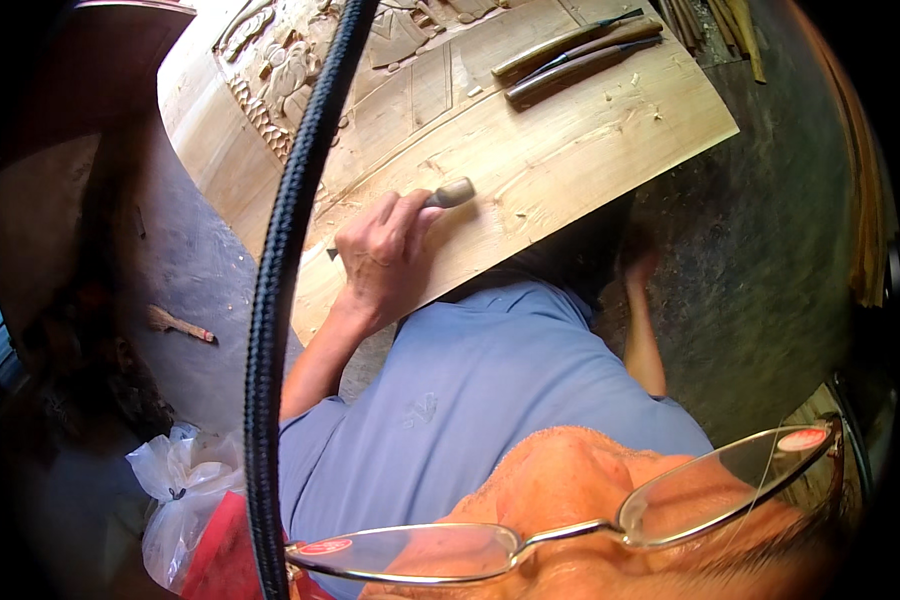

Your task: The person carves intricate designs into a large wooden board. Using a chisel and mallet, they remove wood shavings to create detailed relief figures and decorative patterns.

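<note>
My left hand (382,240) is closed around a wood-carving chisel (455,192), resting over the near part of a pale carved wooden panel (570,170). The chisel's rounded handle end sticks out to the right of my fingers, and a bit of dark blade shows on the left. Relief figures (295,75) are cut into the panel's far left part. Off the panel's near right edge, my right hand (640,262) hangs low in shadow. It is blurred, so its fingers do not show clearly.
Several chisels (580,70) with wooden handles lie together at the panel's far right, among small wood shavings. A wooden stick (182,325) lies on the grey floor to the left. A clear plastic bag (185,480) stands lower left. A black braided cord (288,240) crosses the view.
</note>
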`<act>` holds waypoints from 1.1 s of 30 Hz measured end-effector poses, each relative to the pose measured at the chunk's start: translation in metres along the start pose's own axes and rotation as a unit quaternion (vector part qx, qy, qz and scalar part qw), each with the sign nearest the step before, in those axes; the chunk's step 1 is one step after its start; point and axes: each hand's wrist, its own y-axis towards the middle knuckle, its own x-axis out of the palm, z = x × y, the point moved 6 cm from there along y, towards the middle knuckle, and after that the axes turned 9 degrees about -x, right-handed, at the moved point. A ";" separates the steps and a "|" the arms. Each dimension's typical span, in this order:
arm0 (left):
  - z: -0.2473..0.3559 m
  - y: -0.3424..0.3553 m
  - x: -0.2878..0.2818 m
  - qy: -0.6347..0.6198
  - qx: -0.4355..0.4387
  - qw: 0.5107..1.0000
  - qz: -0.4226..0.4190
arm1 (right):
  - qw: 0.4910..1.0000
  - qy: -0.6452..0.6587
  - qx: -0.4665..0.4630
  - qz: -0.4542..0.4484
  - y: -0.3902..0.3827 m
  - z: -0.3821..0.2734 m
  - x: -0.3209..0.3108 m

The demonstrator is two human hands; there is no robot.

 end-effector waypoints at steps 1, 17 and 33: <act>-0.003 0.000 -0.001 0.003 -0.021 1.000 -0.006 | 0.998 -0.022 0.041 -0.042 -0.028 0.025 0.025; -0.046 0.003 0.001 0.043 -0.083 0.996 -0.009 | 0.881 -0.033 0.162 -0.443 -0.049 0.099 0.047; -0.034 0.009 -0.007 0.014 -0.140 0.989 0.052 | 0.929 -0.086 0.200 -0.300 0.079 0.228 -0.016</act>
